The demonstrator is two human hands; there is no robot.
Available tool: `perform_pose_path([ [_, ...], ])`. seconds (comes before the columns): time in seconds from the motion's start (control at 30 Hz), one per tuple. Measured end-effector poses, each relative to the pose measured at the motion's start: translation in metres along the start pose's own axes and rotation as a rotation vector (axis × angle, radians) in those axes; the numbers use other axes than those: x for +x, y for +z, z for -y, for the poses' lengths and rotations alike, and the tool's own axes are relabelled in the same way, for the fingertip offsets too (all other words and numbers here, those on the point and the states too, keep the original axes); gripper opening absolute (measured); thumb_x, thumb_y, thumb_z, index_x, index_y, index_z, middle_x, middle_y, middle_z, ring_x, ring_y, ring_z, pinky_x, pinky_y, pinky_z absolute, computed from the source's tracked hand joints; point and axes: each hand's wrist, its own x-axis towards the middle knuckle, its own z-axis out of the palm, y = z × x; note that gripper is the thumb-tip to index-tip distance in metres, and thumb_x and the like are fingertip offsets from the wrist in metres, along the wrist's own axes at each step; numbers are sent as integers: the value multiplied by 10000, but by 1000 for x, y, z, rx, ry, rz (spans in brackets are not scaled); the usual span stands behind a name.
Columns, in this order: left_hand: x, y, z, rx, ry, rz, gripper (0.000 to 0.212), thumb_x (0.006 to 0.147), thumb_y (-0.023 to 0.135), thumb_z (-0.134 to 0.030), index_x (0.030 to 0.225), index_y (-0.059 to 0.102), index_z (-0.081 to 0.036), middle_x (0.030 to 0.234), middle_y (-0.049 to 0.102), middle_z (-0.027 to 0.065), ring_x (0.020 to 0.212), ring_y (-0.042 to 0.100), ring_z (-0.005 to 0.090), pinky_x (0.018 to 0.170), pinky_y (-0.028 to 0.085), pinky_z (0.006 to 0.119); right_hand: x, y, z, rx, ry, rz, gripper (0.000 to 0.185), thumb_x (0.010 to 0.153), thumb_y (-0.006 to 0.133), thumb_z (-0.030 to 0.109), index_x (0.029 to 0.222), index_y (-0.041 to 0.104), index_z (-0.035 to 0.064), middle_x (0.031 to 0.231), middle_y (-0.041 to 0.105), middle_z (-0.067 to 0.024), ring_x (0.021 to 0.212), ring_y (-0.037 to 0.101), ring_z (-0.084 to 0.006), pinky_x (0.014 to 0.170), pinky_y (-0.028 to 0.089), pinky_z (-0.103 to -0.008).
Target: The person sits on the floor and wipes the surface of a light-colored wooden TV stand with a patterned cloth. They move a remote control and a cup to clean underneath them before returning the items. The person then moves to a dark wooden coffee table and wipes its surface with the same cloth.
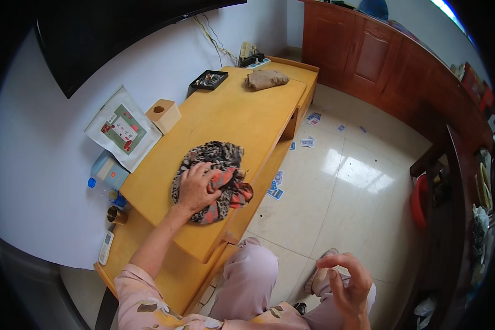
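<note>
My left hand (199, 187) lies on a crumpled patterned cloth (227, 154), black and grey with coral-red patches, its fingers bent into the folds. The cloth rests on the yellow wooden tabletop (247, 111), close to its front edge. Above my right thigh, away from the table, my right hand (348, 280) is raised with curled fingers; thumb and index finger stand a little apart, and no object shows between them. Farther along the tabletop lies a folded brown cloth (267, 79).
By the wall stand a white pouch (126, 128), a tissue box (165, 117), a black ashtray (209, 79), a plastic bottle (117, 198), a metal cup (116, 215) and a remote (106, 247). Playing cards (307, 142) lie scattered on the tiles. A dark wooden rack (458, 173) is at right.
</note>
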Motion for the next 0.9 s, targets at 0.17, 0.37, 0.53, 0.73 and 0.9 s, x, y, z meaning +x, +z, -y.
perform_pose_path([
  [0.17,58,34,13,123,-287,-109,480,806,722,-422,1217,648,-186,1373,553,97,1315,460,310,1010,369,550,-7,-6,-6,-6,-11,22,259,820,612,-125,1056,638,-21,948,735,-140,828,712,-266,728,555,-334],
  [0.37,134,59,-66,70,-259,-27,569,813,698,-555,1244,646,-188,1404,527,98,1336,432,314,1029,355,557,-4,-5,-2,-36,-4,1,261,816,621,-114,1056,640,-15,944,734,-135,819,710,-267,724,557,-342],
  [0.53,84,54,-85,-99,62,-22,507,696,822,-373,1156,669,-225,1345,558,77,1331,447,300,1062,345,517,-1,-5,-8,-39,-27,-1,254,812,628,-102,1047,646,-9,939,732,-128,805,708,-270,717,554,-343],
  [0.73,43,25,31,69,-180,-60,516,735,737,-384,1205,663,-183,1363,585,98,1300,500,297,1040,395,528,-9,-9,-16,-65,-13,15,253,816,629,-101,1047,650,0,926,730,-126,787,707,-267,696,552,-336],
  [0.9,97,32,81,196,-512,-30,531,866,658,-502,1282,620,-174,1455,497,101,1335,453,328,1028,375,577,-8,-7,-21,-110,13,-1,242,819,635,-103,1034,652,8,906,728,-119,773,704,-259,683,549,-334],
])
